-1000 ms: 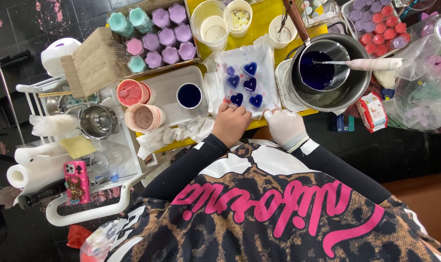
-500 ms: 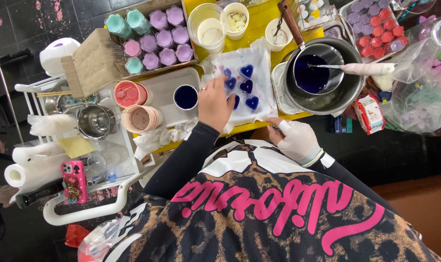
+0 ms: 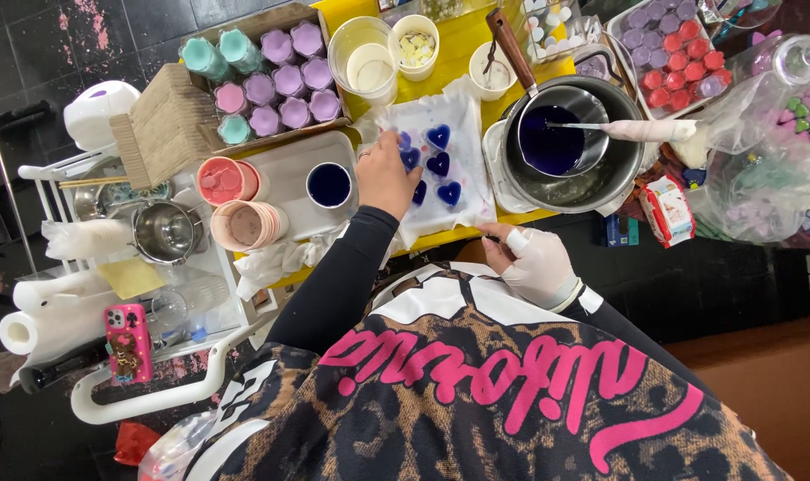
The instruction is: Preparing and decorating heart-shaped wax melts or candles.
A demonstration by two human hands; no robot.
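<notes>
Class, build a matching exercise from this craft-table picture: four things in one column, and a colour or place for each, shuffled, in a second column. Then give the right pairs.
Things
1. heart moulds
2. phone
3. left hand
4. right hand

Descriptions
A. in a white glove, at the table's near edge
B. filled with dark blue liquid, on a white sheet
C. bare, reaching over the white sheet to the moulds
D. pink case, on the white cart at the left

Pairs: 1-B, 2-D, 3-C, 4-A

The left hand rests on blue heart moulds; the gloved right hand grips the table edge.
</notes>
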